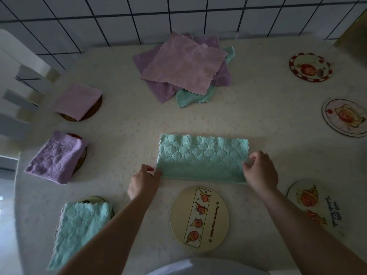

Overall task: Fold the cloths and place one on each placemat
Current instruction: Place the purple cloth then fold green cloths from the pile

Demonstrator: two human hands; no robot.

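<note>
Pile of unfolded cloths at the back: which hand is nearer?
Right, slightly. The right hand sits below-right of the pile of unfolded cloths; the left hand is below-left, a little lower, both holding the green cloth.

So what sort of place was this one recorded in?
Probably a home dining area. A table under a pale patterned cover is laid with round cartoon placemats, a white chair stands at its left side, and the floor is white tile with dark grout.
</note>
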